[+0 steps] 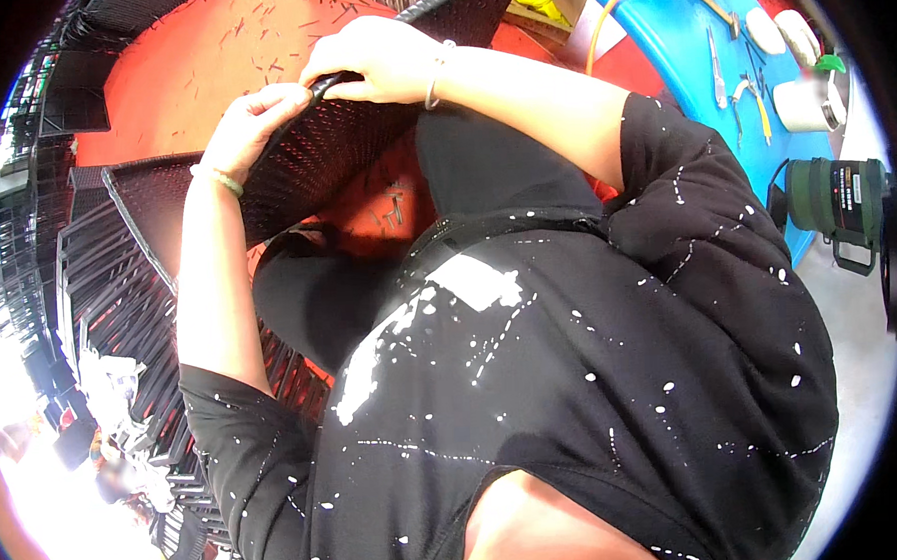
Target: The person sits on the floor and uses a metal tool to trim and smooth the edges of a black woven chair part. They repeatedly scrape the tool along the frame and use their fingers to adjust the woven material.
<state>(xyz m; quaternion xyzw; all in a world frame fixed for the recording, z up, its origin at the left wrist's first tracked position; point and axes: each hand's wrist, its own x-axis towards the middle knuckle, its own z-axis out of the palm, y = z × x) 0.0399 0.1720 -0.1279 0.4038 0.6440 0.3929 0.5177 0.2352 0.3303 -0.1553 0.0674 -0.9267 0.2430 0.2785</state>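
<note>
A black woven wicker piece (308, 166) with a curved, wrapped rim lies across my lap, tilted away from me. My left hand (250, 129) pinches the rim, its thumb and fingers pressed together near the top of the curve. Close beside it, my right hand (379, 61) is bent over the same rim, fingers curled round a black strand or edge. The fingertips of both hands nearly meet. Whether a loose strand end sits between them is too small to tell. The lower part of the wicker is hidden behind my left forearm and my knees.
Short dark scraps lie on the orange-red floor (199, 66). On my right, a blue table (693, 44) carries pliers (744, 97), scissors (717, 68), a white cup (801, 106) and an air hose (605, 18). A dark green cylinder (835, 198) stands nearby. Black wicker frames (118, 284) stack on the left.
</note>
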